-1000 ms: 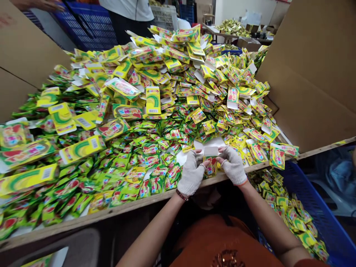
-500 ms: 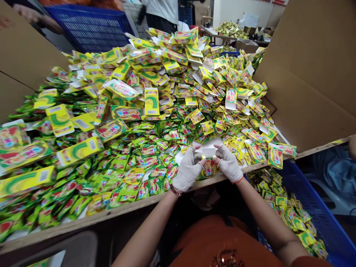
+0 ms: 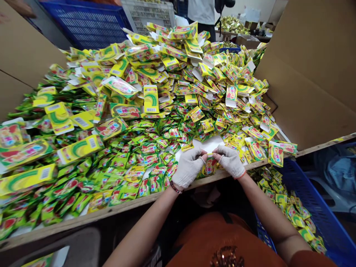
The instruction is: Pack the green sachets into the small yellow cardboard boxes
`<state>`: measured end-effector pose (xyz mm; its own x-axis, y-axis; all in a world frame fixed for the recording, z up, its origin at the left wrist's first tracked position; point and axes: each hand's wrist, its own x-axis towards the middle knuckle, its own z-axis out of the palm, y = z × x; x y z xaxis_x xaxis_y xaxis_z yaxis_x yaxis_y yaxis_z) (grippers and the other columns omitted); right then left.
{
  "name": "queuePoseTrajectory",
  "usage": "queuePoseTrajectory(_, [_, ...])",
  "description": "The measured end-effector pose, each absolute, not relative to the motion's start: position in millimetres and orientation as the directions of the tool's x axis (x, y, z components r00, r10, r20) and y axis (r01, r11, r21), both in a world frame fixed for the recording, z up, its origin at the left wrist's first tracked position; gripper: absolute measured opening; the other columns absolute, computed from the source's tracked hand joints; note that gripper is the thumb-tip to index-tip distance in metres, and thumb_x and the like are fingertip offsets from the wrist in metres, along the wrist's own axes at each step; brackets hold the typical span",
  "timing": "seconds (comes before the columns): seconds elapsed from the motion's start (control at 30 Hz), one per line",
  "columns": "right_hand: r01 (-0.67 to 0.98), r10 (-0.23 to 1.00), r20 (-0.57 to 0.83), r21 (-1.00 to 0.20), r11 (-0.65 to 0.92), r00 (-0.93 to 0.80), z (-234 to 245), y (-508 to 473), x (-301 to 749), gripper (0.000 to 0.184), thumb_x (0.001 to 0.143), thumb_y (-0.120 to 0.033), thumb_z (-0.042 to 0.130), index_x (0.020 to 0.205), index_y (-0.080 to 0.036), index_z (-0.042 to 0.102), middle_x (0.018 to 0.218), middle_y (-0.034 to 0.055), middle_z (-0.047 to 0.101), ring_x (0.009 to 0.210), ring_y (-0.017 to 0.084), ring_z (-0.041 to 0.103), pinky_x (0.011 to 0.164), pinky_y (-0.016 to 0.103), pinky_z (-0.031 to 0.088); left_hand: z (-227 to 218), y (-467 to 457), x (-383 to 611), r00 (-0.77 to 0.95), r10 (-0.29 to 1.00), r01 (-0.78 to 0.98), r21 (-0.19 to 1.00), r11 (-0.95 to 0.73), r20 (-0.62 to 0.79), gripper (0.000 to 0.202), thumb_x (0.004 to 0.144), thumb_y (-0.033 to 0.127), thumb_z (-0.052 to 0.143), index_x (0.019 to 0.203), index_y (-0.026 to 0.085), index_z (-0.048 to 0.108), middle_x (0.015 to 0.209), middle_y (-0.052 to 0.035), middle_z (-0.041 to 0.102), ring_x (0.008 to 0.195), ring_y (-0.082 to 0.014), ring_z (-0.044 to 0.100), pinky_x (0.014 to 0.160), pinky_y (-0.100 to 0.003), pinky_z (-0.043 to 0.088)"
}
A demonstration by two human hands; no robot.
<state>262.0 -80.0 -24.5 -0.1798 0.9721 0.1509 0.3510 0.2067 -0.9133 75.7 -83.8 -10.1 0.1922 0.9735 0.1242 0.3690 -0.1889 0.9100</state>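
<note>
Far to your left, flattened yellow-and-green printed cardboard cartons (image 3: 80, 146) lie scattered over a carpet of small green-and-red foil sachets (image 3: 122, 174) covering the wooden-edged work table (image 3: 111, 210). Your left forearm rises bare from the lower middle, wrist bent slightly back and ringed by a dark beaded bracelet (image 3: 175, 187). Your left hand (image 3: 189, 167), in a white knitted glove, sits knuckles-up at the table's near edge, fingers curled inward and thumb and forefinger pinched on the top left edge of a small yellow printed cardboard box (image 3: 209, 166). That box stands upright between your two hands, just above the table's front edge, its lower face showing under your fingertips. Your right hand (image 3: 229, 161), gloved the same, mirrors the left: fingers curled, tips clamped on the box's top right edge, the two hands nearly touching over it. Your right forearm angles down and outward to the right. Beyond it, a blue plastic crate (image 3: 319, 215) beside the table holds more of the yellow boxes, and a brown corrugated cardboard sheet (image 3: 311, 66) leans up on the right.
</note>
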Motion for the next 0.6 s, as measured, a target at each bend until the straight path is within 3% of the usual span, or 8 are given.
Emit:
queuePoseTrajectory(0.2, [0.374,0.898,0.282,-0.836,0.403,-0.337,-26.1,-87.0,269.9,0.017,0.087,-0.030,0.059,0.090,-0.022,0.074,0.095,0.0060,0.073,0.094,0.022,0.067,0.087,0.037,0.052,-23.4,-96.2,65.2,0.388,0.823,0.487,0.665,-0.566,0.416,0.020,0.092,0.028,0.050,0.089,0.021,0.067,0.090,-0.0062,0.069,0.084,-0.0175,0.063,0.077,-0.030,0.050])
queuePoseTrajectory(0.3, [0.332,0.868,0.347,-0.821,0.464,-0.356,-32.9,-89.9,266.6,0.015,0.084,-0.029,0.063,0.093,-0.023,0.074,0.100,0.0075,0.072,0.098,0.022,0.066,0.089,0.038,0.052,-32.0,-97.2,63.1,0.407,0.777,0.463,0.625,-0.628,0.480,0.018,0.091,0.025,0.050,0.094,0.021,0.068,0.098,-0.0078,0.070,0.091,-0.0183,0.065,0.082,-0.033,0.052])
queuePoseTrajectory(0.37, [0.328,0.890,0.343,-0.839,0.435,-0.302,-37.5,-89.6,261.9,0.013,0.083,-0.028,0.064,0.091,-0.022,0.073,0.092,0.0060,0.072,0.091,0.021,0.066,0.085,0.036,0.052,-33.6,-95.2,64.6,0.381,0.794,0.426,0.672,-0.605,0.473,0.019,0.092,0.025,0.050,0.092,0.021,0.068,0.097,-0.0075,0.070,0.090,-0.0181,0.065,0.082,-0.033,0.052])
queuePoseTrajectory(0.47, [0.264,0.964,0.220,-0.930,0.254,-0.151,-39.3,-89.9,261.7,0.012,0.079,-0.030,0.068,0.087,-0.021,0.069,0.082,0.0023,0.068,0.078,0.017,0.063,0.075,0.032,0.052,-31.8,-89.3,64.5,0.314,0.864,0.402,0.769,-0.496,0.393,0.020,0.092,0.031,0.051,0.097,0.020,0.066,0.098,-0.0070,0.069,0.093,-0.0189,0.065,0.084,-0.033,0.052])
queuePoseTrajectory(0.53, [0.057,0.992,0.123,-0.991,0.125,-0.041,-35.6,-93.2,271.9,0.023,0.076,-0.041,0.073,0.086,-0.021,0.067,0.076,0.0001,0.065,0.068,0.014,0.060,0.066,0.028,0.050,-30.2,-83.2,59.2,0.196,0.922,0.471,0.793,-0.387,0.333,0.023,0.092,0.035,0.051,0.103,0.020,0.064,0.098,-0.0067,0.069,0.093,-0.0197,0.065,0.084,-0.033,0.051])
queuePoseTrajectory(0.6, [-0.187,0.998,0.067,-0.980,0.069,0.015,-29.2,-98.0,289.3,0.037,0.080,-0.061,0.063,0.083,-0.024,0.063,0.063,-0.0033,0.057,0.053,0.012,0.051,0.053,0.025,0.045,-28.5,-75.0,49.9,0.069,0.956,0.612,0.745,-0.266,0.285,0.023,0.091,0.036,0.049,0.098,0.019,0.063,0.093,-0.0063,0.068,0.088,-0.0207,0.064,0.080,-0.034,0.050])
